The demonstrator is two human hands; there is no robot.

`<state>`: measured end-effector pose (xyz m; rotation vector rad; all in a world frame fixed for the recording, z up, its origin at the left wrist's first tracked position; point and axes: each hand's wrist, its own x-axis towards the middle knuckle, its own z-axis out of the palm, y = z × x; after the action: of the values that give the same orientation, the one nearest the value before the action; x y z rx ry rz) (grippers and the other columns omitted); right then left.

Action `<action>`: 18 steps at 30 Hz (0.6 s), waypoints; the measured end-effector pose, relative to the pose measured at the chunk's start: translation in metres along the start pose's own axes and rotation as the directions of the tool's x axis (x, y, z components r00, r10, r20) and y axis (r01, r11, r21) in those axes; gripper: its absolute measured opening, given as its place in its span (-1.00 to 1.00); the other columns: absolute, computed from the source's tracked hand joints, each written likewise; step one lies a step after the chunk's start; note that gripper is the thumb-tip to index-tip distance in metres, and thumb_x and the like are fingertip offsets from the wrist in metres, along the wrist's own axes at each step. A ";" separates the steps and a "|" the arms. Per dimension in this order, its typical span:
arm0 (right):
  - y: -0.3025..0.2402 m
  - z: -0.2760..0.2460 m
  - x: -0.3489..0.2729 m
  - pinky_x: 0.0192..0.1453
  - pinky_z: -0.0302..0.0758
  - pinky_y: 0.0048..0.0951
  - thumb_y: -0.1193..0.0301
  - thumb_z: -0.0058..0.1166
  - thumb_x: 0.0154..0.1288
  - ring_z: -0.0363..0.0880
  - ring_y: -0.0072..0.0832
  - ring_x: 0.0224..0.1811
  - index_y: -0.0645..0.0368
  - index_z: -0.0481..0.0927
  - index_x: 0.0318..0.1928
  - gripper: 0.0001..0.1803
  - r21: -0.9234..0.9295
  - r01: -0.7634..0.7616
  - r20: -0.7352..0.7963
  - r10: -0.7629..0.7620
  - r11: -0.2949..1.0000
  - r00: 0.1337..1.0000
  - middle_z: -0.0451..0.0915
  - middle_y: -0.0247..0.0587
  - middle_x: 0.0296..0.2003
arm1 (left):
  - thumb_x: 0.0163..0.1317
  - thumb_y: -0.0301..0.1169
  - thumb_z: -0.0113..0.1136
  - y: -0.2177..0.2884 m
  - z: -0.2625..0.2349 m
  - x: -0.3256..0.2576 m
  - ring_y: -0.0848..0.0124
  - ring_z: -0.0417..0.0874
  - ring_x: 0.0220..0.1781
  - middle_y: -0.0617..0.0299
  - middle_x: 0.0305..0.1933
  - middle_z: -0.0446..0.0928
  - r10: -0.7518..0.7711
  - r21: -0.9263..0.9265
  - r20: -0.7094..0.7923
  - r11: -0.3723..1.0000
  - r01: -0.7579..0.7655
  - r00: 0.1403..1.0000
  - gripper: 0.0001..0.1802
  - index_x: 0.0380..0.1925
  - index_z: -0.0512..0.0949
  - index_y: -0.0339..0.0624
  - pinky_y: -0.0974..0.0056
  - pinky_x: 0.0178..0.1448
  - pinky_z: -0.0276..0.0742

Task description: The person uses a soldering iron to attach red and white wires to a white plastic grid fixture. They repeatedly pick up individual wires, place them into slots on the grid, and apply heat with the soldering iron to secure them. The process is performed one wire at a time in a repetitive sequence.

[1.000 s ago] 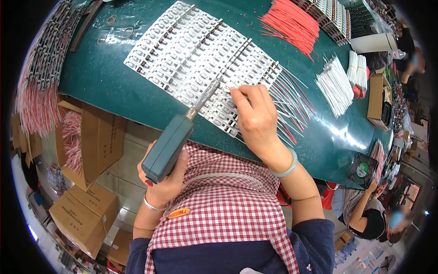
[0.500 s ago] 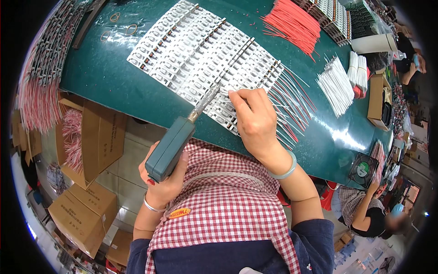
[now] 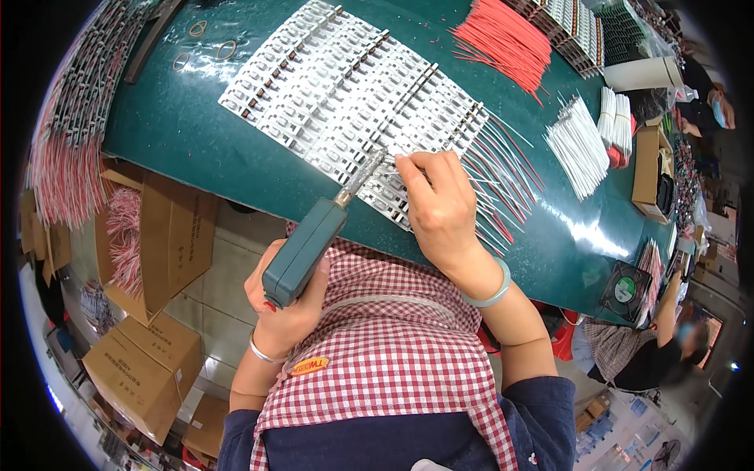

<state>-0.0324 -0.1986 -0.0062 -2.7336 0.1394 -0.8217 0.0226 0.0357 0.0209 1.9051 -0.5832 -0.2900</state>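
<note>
My left hand [image 3: 287, 323] is wrapped round the boxy green body of a soldering gun [image 3: 305, 250]. Its metal barrel slants up and right, and the tip rests at the near part of a sheet of white strip boards [image 3: 345, 86] on the table. Just right of that tip, my right hand [image 3: 441, 208] is closed in a pinch over the boards, thumb and forefinger on a thin white wire whose end is barely visible. Red and white wires [image 3: 503, 169] fan out from the boards' right edge, partly behind my right hand.
On the green table [image 3: 181, 141] lie red wires [image 3: 506, 39], white wires [image 3: 577, 149] and rubber bands [image 3: 226, 51]. A small fan [image 3: 624, 290] stands at the right edge. Wired strips [image 3: 78, 118] hang at left above open cartons [image 3: 177, 243]. A co-worker [image 3: 636, 353] sits at right.
The soldering gun and my left hand have shifted slightly up and right, bringing the tip closer to my right fingertips. My right hand has hardly moved. The co-worker at right has changed posture.
</note>
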 end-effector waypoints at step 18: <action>-0.003 0.001 -0.001 -0.21 0.54 -0.31 0.60 0.18 0.01 0.52 -0.25 -0.25 0.42 0.66 -0.12 -0.66 -0.032 0.008 -0.007 -0.009 0.999 1.000 0.57 -0.12 -0.25 | 0.06 -0.64 0.42 0.002 -0.007 -0.003 0.26 0.77 -0.26 -0.04 -0.18 0.72 0.050 0.042 -0.033 0.998 -0.049 0.998 -0.73 -0.19 0.69 -0.44 0.31 -0.19 0.65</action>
<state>-0.0322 -0.1957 -0.0069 -2.7633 0.1436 -0.8380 0.0229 0.0422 0.0252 1.9286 -0.6169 -0.2145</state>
